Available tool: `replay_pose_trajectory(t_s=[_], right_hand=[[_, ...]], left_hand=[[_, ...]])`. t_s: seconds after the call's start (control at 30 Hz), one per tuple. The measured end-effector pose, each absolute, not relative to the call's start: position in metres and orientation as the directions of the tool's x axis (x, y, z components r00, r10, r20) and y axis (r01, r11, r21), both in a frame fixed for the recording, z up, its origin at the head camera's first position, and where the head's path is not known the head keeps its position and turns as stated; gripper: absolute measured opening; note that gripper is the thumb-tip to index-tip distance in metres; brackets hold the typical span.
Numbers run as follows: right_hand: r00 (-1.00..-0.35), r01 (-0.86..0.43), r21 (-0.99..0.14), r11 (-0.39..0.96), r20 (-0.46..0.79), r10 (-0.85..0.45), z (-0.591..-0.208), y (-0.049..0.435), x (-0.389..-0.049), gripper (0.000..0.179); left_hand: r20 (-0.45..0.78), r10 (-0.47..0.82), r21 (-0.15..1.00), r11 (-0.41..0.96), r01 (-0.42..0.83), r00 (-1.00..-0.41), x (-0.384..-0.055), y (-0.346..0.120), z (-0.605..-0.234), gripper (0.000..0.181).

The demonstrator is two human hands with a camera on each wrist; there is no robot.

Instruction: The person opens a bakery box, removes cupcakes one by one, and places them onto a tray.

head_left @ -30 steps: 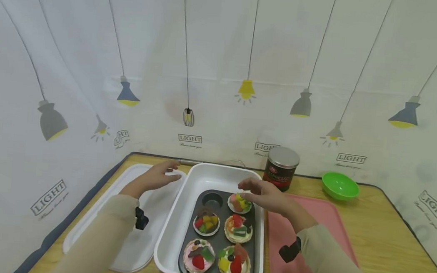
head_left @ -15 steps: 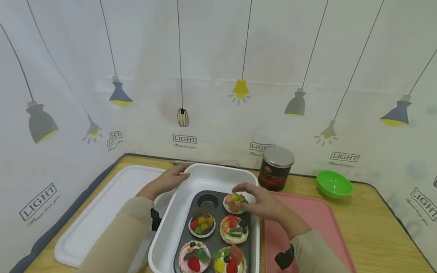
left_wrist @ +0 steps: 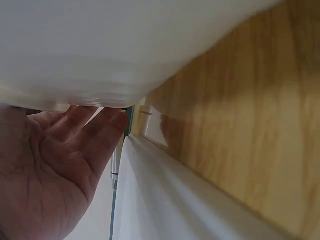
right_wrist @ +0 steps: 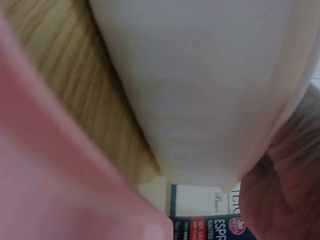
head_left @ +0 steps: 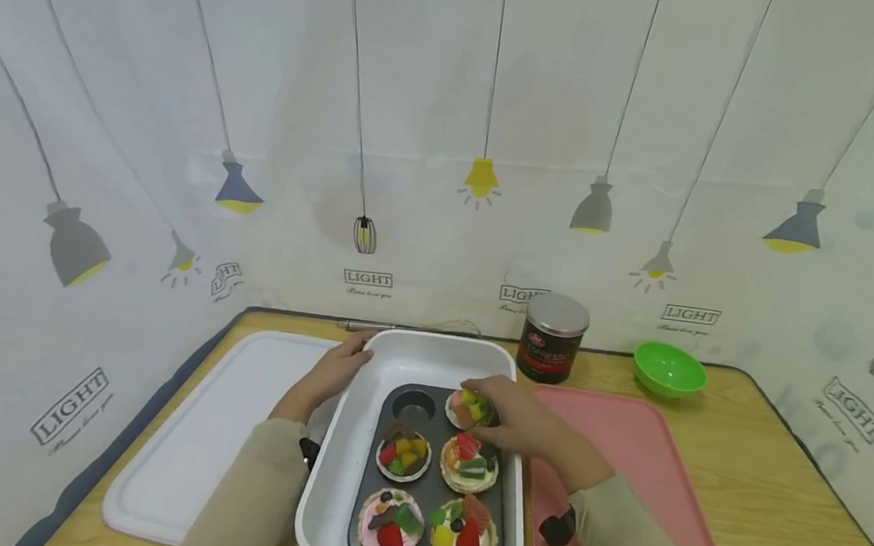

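Observation:
In the head view a dark muffin tin (head_left: 374,470) lies inside a deep white tub (head_left: 324,458) and holds several fruit tarts. My left hand (head_left: 329,379) rests at the tub's left rim near the far corner. In the left wrist view its fingers (left_wrist: 102,132) look fairly straight, the fingertips partly hidden by the tub wall. My right hand (head_left: 518,416) reaches over the right rim, thumb and fingers on either side of the far right fruit tart (head_left: 470,407), which sits in its cup. Just nearer is another fruit tart (head_left: 470,467). The far left cup (head_left: 414,405) holds nothing.
A white lid (head_left: 209,434) lies left of the tub and a pink tray (head_left: 615,434) lies right of it. Behind stand an espresso tin (head_left: 551,338) and a green bowl (head_left: 670,371). A patterned curtain (head_left: 430,139) closes off the table's back and sides.
My left hand has come from above the white lid to the tub's left rim. My right hand has lowered, its fingers closing in about the far right tart.

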State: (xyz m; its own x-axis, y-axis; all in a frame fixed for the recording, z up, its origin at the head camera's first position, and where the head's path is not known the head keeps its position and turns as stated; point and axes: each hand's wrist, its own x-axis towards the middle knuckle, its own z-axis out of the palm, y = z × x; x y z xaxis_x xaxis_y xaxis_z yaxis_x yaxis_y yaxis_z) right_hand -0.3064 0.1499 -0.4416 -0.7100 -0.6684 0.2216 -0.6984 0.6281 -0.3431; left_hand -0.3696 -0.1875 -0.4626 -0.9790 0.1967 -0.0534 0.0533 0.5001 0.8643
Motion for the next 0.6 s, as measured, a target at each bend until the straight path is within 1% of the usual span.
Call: replay_pose_trajectory(t_s=[0.13,0.27,0.4,0.53,0.6], right_hand=[[-0.724,-0.685,-0.339,0.644,0.225,-0.652,-0.442,0.147,-0.304,0.057],[-0.725,-0.685,-0.338,0.645,0.237,-0.646,-0.445,0.143,-0.301,0.055],[-0.698,-0.716,-0.313,0.624,0.293,-0.653,-0.449,0.144,-0.303,0.050],[-0.657,-0.754,-0.294,0.588,0.361,-0.662,-0.451,0.146,-0.308,0.042],[-0.654,-0.756,-0.299,0.582,0.371,-0.659,-0.451,0.147,-0.310,0.040]], left_hand=[[-0.050,0.203,0.867,0.495,0.058,-0.978,-0.365,-0.190,-0.467,0.054],[-0.063,0.211,0.872,0.487,0.049,-0.975,-0.359,-0.195,-0.468,0.056],[-0.073,0.244,0.881,0.470,0.052,-0.967,-0.358,-0.196,-0.467,0.056],[-0.054,0.265,0.902,0.426,0.067,-0.963,-0.361,-0.195,-0.465,0.055],[-0.037,0.265,0.911,0.404,0.077,-0.963,-0.364,-0.194,-0.466,0.055]])
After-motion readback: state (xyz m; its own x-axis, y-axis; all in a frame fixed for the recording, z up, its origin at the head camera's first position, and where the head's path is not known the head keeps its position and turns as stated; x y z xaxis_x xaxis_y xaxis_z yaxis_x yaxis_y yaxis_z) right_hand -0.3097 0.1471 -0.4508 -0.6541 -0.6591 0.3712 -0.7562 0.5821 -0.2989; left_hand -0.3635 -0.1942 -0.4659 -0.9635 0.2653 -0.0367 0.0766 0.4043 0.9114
